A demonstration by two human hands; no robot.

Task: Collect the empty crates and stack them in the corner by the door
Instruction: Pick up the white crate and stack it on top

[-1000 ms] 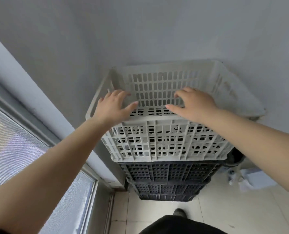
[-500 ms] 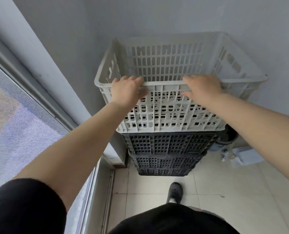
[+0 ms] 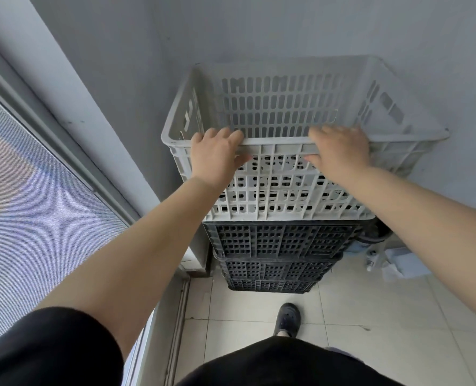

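Observation:
A light grey slotted crate (image 3: 281, 107) sits empty on top of a stack in the corner against the grey wall. Under it are two black crates (image 3: 281, 240), one upon the other, standing on the tiled floor. My left hand (image 3: 216, 156) grips the grey crate's near rim toward its left end, fingers curled over the edge. My right hand (image 3: 338, 151) grips the same rim toward the right. The grey crate looks level and rests squarely on the upper black crate.
A sliding glass door with a mesh screen (image 3: 36, 213) runs along the left. White bottles and a bag (image 3: 392, 260) lie on the floor right of the stack. My black shoe (image 3: 287, 319) stands on the pale tiles (image 3: 370, 316) in front of the crates.
The grey crate went from tilted toward me to level on the black crates. My hands slid from its inner wall to its near rim. The view dropped back a little.

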